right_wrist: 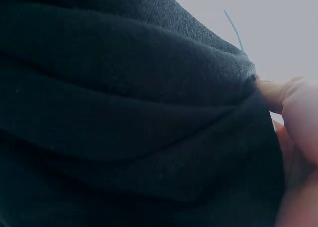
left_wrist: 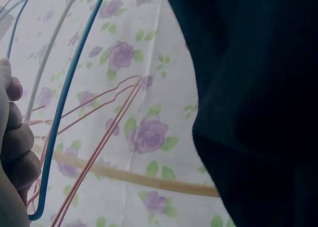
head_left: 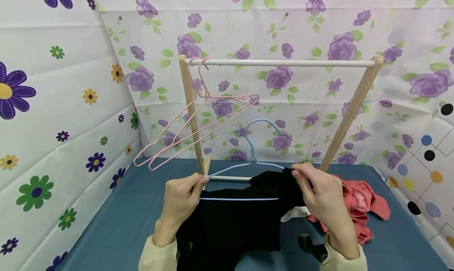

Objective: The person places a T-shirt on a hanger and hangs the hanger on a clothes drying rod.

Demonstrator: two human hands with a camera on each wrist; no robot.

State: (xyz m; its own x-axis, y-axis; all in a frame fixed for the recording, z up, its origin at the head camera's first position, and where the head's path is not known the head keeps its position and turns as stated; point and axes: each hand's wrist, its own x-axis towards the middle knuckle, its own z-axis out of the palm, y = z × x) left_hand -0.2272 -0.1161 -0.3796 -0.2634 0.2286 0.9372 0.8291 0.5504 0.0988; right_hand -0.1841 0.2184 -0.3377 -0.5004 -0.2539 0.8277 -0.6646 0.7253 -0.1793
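Note:
A light blue hanger, hook upward, is held level in front of the person. The left hand pinches its left end, fingers curled round it, as the left wrist view also shows with the hanger's bar beside the fingers. A black garment covers the hanger's right end and hangs down, with the lower bar showing across its front. At that covered right end, the right hand pinches the cloth between thumb and fingers. In the right wrist view the folded black fabric fills most of the frame.
Two pink hangers hang at the left of the white rail on a wooden-legged rack. A crumpled red garment lies right on the blue tabletop, with a white piece beside it. Flowered cloth backs the table.

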